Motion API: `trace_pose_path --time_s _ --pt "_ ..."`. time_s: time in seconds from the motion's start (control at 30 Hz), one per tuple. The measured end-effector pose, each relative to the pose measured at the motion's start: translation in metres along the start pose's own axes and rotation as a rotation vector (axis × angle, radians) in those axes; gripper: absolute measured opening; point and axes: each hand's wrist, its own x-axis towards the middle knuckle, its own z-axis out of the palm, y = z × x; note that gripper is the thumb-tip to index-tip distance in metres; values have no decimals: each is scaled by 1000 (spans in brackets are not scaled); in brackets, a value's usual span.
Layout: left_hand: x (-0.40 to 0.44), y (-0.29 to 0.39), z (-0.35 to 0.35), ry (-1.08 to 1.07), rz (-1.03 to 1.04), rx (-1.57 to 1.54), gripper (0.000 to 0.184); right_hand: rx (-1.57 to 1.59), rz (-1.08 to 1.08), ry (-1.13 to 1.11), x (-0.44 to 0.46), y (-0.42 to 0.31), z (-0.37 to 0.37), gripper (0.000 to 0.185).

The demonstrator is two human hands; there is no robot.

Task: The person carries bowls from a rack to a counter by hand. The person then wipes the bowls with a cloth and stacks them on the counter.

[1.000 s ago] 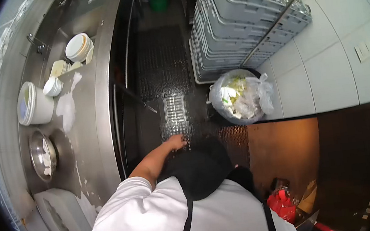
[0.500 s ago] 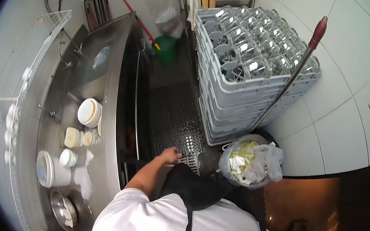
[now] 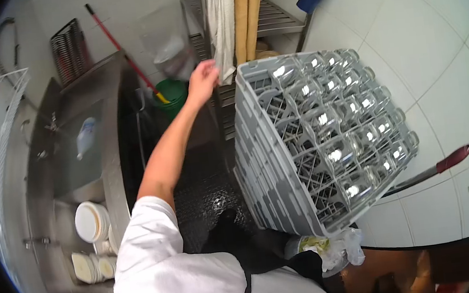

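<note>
My left hand (image 3: 204,82) is stretched forward at the end of my bare arm, its fingers loosely bent and apart, with nothing visible in them. It is close to the lower end of a white towel (image 3: 221,23) hanging from a metal rack; I cannot tell if they touch. Two yellowish cloths (image 3: 247,17) hang beside the towel. To the right of my arm stands a tall stack of grey glass racks (image 3: 265,160), with several upturned clear glasses (image 3: 324,119) in the top one. My right hand is out of view.
A steel sink counter (image 3: 115,177) with white tubs (image 3: 91,221) runs along the left. A green bucket (image 3: 171,90) and a red-handled pole (image 3: 119,47) are at the back. By the glass racks are a lined waste bin (image 3: 342,253) and a dark-red-handled pole (image 3: 454,158).
My left hand has gone from low near my apron to far forward beside the hanging towel. The view has shifted closer to the glass racks and cloths.
</note>
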Motion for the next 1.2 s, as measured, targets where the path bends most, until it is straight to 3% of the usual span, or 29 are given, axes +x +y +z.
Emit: trace_pose_path --time_s 0.1,0.17,0.2,0.3,0.4,0.47,0.5,0.53,0.57,0.6,0.63,0.67,0.7,0.73,0.77,0.83,0.93,1.03,1.2 --pt "109 43 41 -187 -31 -42 46 37 5 -22 -42 -56 41 35" --pt "181 20 88 -59 -57 76 59 79 1 -22 -66 -82 59 35" --pt "206 19 108 -34 -187 188 70 96 0 -16 -77 -89 66 35" --pt "242 16 157 163 -346 379 64 145 4 15 -103 -101 79 34" --pt "267 36 172 202 -369 583 46 192 43 62 -121 -86 83 35" --pt "263 76 184 260 -236 500 39 223 85 107 -133 -62 83 35" --pt "294 54 209 361 17 545 33 245 115 133 -143 -44 86 35" --pt "300 72 217 226 208 441 32 263 145 162 -156 -21 91 36" --pt "300 101 227 226 407 424 33 281 174 187 -174 5 100 36" --pt "290 139 234 200 664 417 35 284 195 214 -194 31 113 36" --pt "277 183 237 238 1012 656 38 285 207 232 -213 56 127 37" --pt "262 219 248 213 944 286 39 310 232 208 -233 77 136 37" --pt "255 242 260 177 939 132 38 361 273 183 -247 98 153 38" --pt "249 257 275 130 934 67 36 568 347 38 -253 118 166 47" --pt "241 271 288 93 939 29 34 362 437 5 -258 139 175 42" --pt "204 305 318 14 983 -37 31 -68 322 63 -268 143 176 46" --pt "121 358 343 -74 1090 -139 28 289 537 273 -301 94 125 50" --pt "15 410 356 -164 1209 -277 25 269 449 183 -275 140 100 56" --pt "-179 447 354 -300 1284 -499 25 327 377 293 -227 228 29 50"
